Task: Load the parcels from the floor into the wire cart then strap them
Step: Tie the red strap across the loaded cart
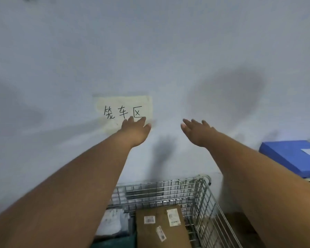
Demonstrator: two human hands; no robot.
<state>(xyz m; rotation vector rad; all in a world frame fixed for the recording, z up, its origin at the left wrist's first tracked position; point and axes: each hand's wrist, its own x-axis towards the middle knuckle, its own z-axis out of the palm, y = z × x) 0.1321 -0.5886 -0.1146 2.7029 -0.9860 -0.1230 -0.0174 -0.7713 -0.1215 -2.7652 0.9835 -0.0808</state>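
Wire cart (200,196): shiny steel grid, stood below wall.
Parcels: flat brown box (161,228), labelled, and soft grey bag (113,222) lay inside.
Left hand (135,132): spread, empty.
Right hand (198,132): spread, empty.

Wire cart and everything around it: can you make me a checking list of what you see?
Surface: floor mostly hidden; a brownish strip shows right of the wire cart.
Job's things: a brown cardboard parcel with three labels and a pale bagged parcel lie in the cart; a dark teal item sits at its near edge. No strap seen.
Clutter: a blue box with a label, at the right.
Hands: left hand and right hand raised toward the wall, fingers straight, holding nothing.
Cables: nothing seen.
Surroundings: pale wall bearing a handwritten paper sign; hand shadows on it.
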